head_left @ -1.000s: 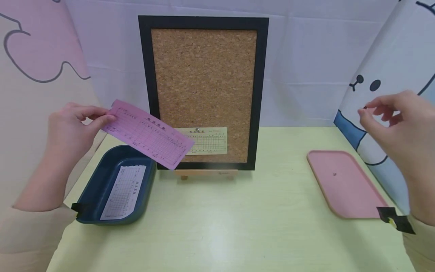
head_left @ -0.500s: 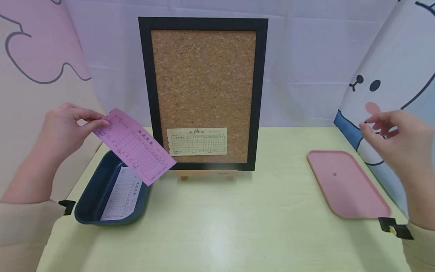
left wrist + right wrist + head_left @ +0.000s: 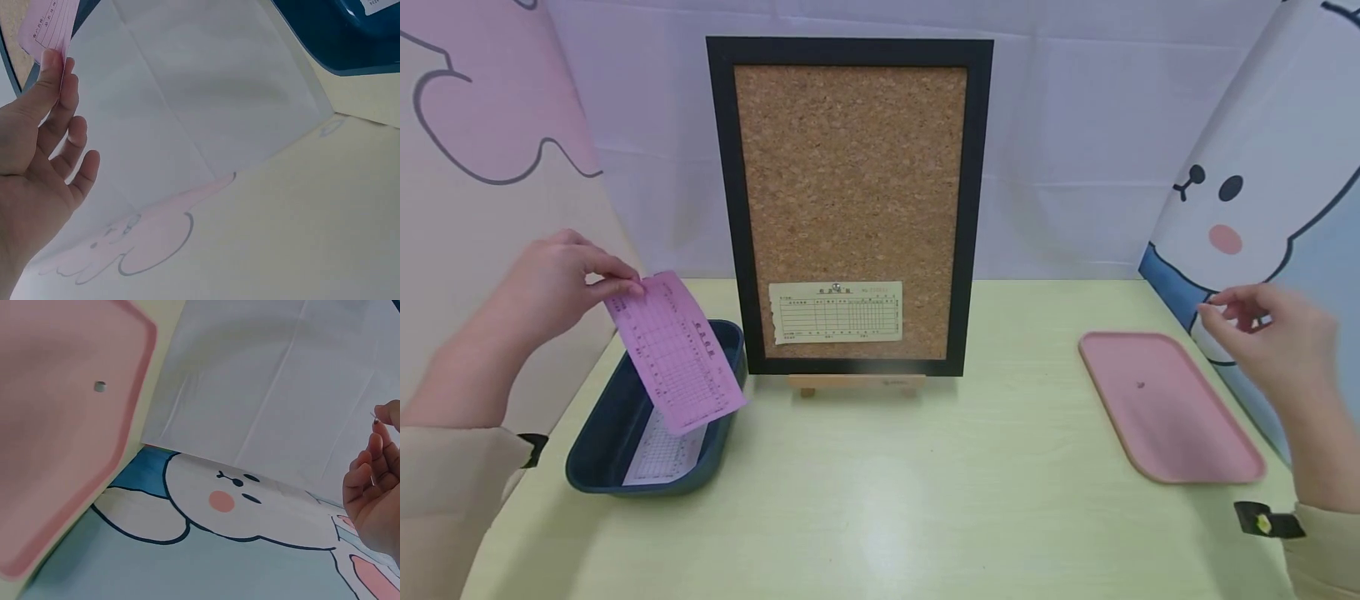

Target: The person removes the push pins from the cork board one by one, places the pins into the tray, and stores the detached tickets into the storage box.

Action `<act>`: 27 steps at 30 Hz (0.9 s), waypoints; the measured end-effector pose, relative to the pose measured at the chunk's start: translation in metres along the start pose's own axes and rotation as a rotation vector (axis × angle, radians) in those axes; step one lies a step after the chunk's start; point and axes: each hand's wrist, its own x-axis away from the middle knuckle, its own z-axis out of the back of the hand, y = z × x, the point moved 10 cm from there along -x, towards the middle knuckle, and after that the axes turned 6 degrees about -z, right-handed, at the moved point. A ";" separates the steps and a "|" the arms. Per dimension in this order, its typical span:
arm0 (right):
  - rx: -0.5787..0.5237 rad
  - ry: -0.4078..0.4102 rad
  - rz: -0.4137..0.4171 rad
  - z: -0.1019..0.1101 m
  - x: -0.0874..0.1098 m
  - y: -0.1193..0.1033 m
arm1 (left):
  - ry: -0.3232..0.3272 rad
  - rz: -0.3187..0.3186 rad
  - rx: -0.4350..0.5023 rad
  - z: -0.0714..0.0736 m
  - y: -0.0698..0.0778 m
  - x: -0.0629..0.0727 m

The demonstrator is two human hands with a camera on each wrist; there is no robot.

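My left hand pinches a pink printed receipt slip by its upper end. The slip hangs tilted over the dark blue tray, partly covering a white printed slip that lies inside. At the right, my right hand is raised above the pink tray. In the right wrist view its thumb and index finger pinch a tiny thumbtack, whose thin point shows. Another thumbtack lies on the pink tray. On the black-framed corkboard, a pale yellow receipt slip is fixed low down by a thumbtack.
The corkboard leans on a small wooden stand at the back of the light table. White cloth hangs behind it. Printed cartoon panels close off both sides.
The pink slip has swung left and down, away from the corkboard and over the blue tray, uncovering the whole yellow slip. My right hand has come down somewhat, still pinching.
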 end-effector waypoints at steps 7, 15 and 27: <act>0.002 -0.049 -0.064 -0.017 0.004 0.029 | -0.034 -0.081 -0.054 -0.009 -0.004 -0.004; -0.032 -0.109 -0.081 -0.037 0.010 0.049 | -0.172 -0.091 -0.056 -0.039 -0.014 -0.003; -0.017 -0.293 -0.116 -0.076 0.023 0.072 | -0.258 -0.124 -0.069 -0.081 -0.022 -0.001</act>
